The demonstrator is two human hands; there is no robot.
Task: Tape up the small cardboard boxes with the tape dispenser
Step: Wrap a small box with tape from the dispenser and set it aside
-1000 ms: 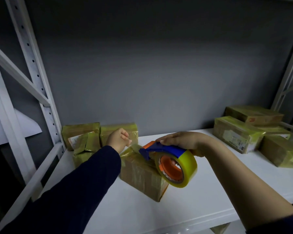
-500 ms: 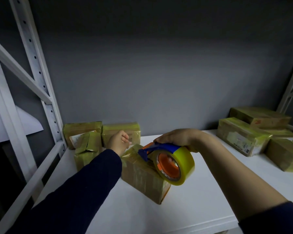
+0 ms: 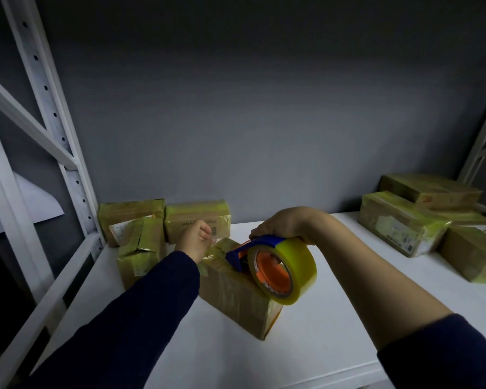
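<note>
A small cardboard box (image 3: 236, 296), wrapped in clear yellowish tape, lies on the white shelf (image 3: 334, 318) in front of me. My right hand (image 3: 281, 224) grips the blue tape dispenser (image 3: 253, 251) from above; its yellow tape roll (image 3: 282, 273) with an orange core stands over the box's top. My left hand (image 3: 195, 238) is curled at the box's far left corner and pinches the loose end of the tape there. A short stretch of clear tape runs from that hand to the dispenser.
Three taped boxes (image 3: 141, 248) crowd the back left corner beside the white rack upright (image 3: 56, 130). Several more taped boxes (image 3: 399, 226) are stacked at the right. A grey wall closes the back of the shelf.
The view has shifted slightly; both hands and the dispenser stay on the box, the dispenser sitting a little farther back along its top.
</note>
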